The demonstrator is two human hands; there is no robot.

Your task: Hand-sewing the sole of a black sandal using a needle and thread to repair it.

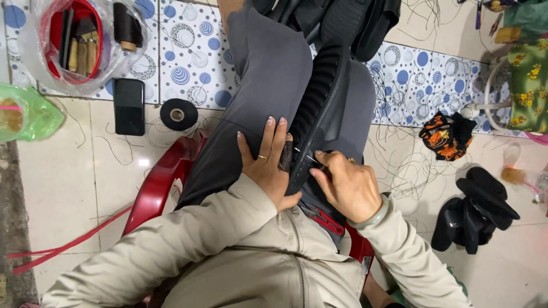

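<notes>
Black shoe sole [319, 108] lay lengthwise on your lap, heel end toward you, clamped between your grey-trousered thighs [268, 74]. Your left hand [267, 165] lay flat just left of the sole, fingers extended and open, not clasped; a dark wooden-looking handle [286, 156] sat tucked under the fingers against the sole's edge. Your right hand [345, 185] was pinched closed on a thin metal needle or awl tip [308, 158] at the sole's near rim. Judgement: the stitch would go best if you kept the sole wedged firm, braced close beside the entry point, and drove the needle square to the rim. Black thread spool [178, 114] sat on the floor left of the lap.
</notes>
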